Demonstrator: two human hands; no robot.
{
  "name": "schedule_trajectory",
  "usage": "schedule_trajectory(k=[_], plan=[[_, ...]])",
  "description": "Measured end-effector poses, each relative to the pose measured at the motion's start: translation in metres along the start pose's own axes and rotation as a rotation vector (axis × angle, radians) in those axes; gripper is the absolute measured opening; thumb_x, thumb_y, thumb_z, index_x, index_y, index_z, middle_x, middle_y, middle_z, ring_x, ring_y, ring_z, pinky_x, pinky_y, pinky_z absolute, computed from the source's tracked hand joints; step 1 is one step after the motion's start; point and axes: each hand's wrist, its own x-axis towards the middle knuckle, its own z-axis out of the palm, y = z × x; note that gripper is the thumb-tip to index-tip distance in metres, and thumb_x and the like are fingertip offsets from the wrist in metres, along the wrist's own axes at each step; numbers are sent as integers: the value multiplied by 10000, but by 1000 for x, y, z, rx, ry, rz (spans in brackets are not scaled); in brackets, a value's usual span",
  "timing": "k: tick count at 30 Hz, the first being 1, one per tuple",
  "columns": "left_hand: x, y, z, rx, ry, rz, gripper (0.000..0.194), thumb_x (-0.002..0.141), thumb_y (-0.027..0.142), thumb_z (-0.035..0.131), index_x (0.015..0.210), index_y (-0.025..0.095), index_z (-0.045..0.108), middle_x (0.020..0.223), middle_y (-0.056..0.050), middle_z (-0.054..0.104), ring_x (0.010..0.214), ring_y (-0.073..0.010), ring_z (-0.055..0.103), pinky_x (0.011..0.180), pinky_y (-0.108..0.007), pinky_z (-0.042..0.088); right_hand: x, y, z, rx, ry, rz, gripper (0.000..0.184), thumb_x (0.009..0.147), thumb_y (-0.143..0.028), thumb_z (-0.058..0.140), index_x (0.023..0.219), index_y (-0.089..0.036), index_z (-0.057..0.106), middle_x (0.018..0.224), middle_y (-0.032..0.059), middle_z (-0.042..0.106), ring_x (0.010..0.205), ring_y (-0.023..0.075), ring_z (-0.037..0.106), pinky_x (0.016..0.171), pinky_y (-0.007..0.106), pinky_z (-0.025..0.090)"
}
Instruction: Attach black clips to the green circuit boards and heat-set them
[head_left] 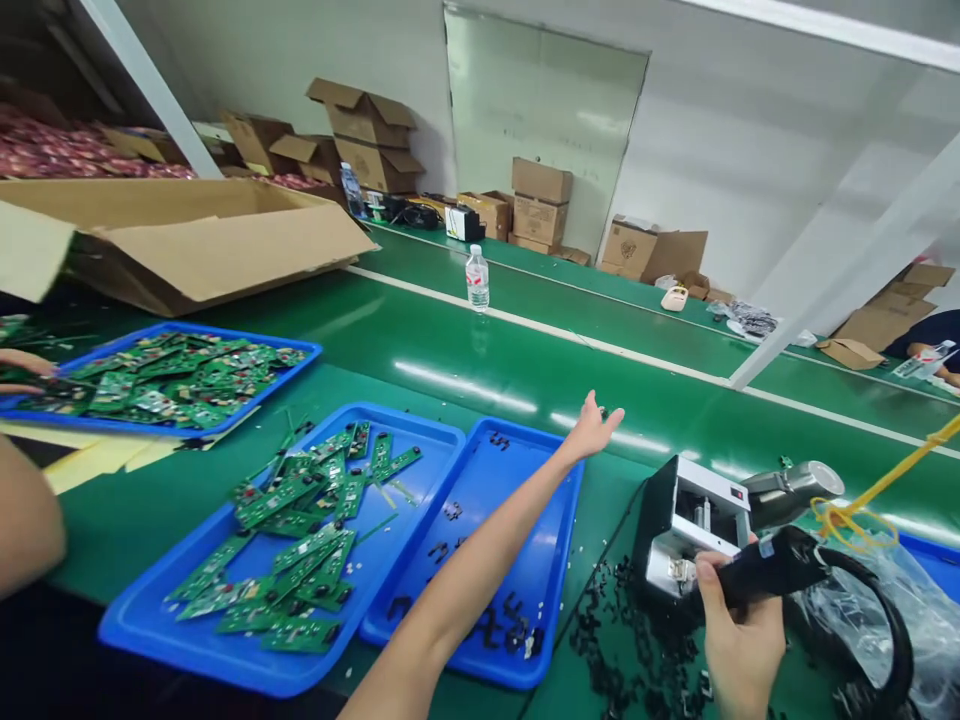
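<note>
My right hand (739, 630) grips a black corded handheld tool (772, 568) beside a white-and-black bench machine (694, 525) with a metal cylinder (795, 492). My left hand (592, 428) stretches out over the green conveyor belt (667, 480), fingers apart and nothing clearly held. Under my left forearm lies a blue tray (571, 500) holding small black parts (487, 632). More of these parts (630, 620) lie scattered on the green surface. To its left, a second blue tray (172, 650) carries green circuit boards (296, 560).
A co-worker's hand (22, 365) reaches a third blue tray (247, 345) of circuit boards at left. A large cardboard box (217, 240) stands behind it. A water bottle (477, 280) stands on the belt. A yellow cord (847, 520) and a clear plastic bag (877, 620) lie at right.
</note>
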Motion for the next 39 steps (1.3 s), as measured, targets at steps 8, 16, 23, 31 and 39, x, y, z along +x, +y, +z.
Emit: schedule_trajectory(k=[8,16,23,31,39], plan=[[-140,-45,-93,-21,396,8,509,914,471,624,1285,127,571,1220,-196,731,1162,-300,697,1067,-508,512,-99,7,59,-97,-563,-468,218,972,-150,578,1146,-240,673,997,88,663,909,253,675,784,387,580],[-257,-77,-219,223,1004,-134,587,821,603,612,1223,176,587,1061,-122,763,1101,-333,729,1007,-505,564,-143,11,132,-467,-1170,-529,288,816,-70,694,1065,-215,686,1060,92,670,996,304,693,791,392,594],[-259,-96,-280,657,931,-276,385,696,512,566,929,213,632,963,-148,731,929,-379,710,943,-543,550,-150,18,139,-619,-1285,-617,299,829,2,597,1043,-186,685,1150,127,684,1083,314,691,852,410,591],[-253,-98,-265,981,769,-353,372,789,346,516,1015,119,707,969,-186,648,844,-390,648,898,-551,504,-149,17,135,-660,-1386,-629,496,736,38,602,1182,-171,665,1320,179,649,1233,337,644,975,428,558],[-255,-83,-266,854,877,-346,140,775,329,453,693,261,544,816,-155,633,933,-415,649,950,-544,480,-144,8,133,-669,-1455,-565,431,856,-87,603,1255,-238,662,1369,189,621,1265,361,631,942,453,573]])
